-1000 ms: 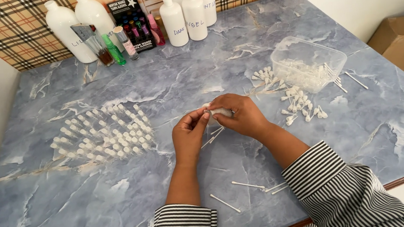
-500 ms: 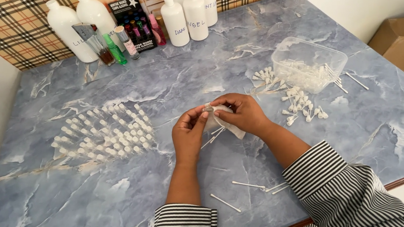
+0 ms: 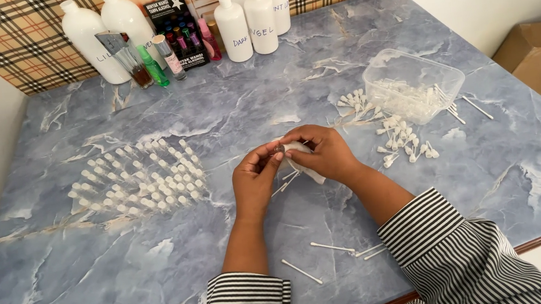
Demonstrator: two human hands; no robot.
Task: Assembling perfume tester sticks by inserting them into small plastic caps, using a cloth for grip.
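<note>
Left hand [image 3: 255, 181] pinching small cap [image 3: 279, 148]; right hand [image 3: 323, 155] closed round white tissue [image 3: 303, 166]. Risk: cap slipping from fingertip grip, rolling into vial rows [image 3: 136, 178].

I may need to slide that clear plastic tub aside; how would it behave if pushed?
The clear plastic tub looks thin-walled and holds only small white parts, so it is probably light and would slide easily on the smooth marble-look table. Its wide, low shape makes tipping unlikely.
</note>
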